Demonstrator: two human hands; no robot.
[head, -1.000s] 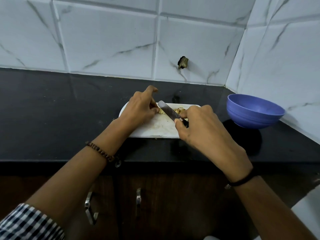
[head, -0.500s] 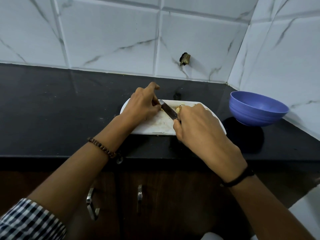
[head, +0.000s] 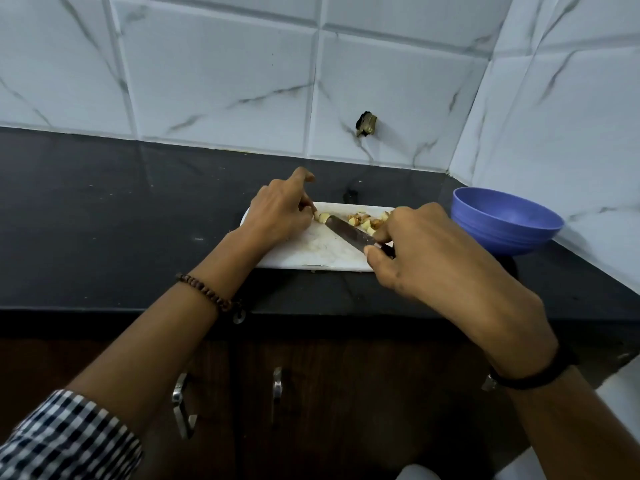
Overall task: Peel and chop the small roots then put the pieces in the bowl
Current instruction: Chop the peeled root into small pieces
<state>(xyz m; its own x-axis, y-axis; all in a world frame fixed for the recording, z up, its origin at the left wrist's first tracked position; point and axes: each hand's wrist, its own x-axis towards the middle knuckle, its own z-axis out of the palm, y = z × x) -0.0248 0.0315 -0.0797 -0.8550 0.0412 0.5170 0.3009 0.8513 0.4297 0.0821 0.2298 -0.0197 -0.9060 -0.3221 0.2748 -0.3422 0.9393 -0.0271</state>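
"Why does the left hand point(head: 280, 216) curl on that little root point(head: 322, 217)?"

"Its fingertips pinch it so it can't roll."

"And the right hand point(head: 426, 251)?"

"It's wrapped round the knife point(head: 349, 233) handle, with the blade tip at the root, ready to cut. Cut pieces point(head: 367, 220) lie just past its knuckles on the board point(head: 311, 254). The bowl point(head: 502, 223) sits close on that hand's right, I think for scooping them in."

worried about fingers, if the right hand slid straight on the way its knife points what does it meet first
Probably the root piece at the tip of the right hand's knife, with the left hand pinching it just behind; depth is unclear.
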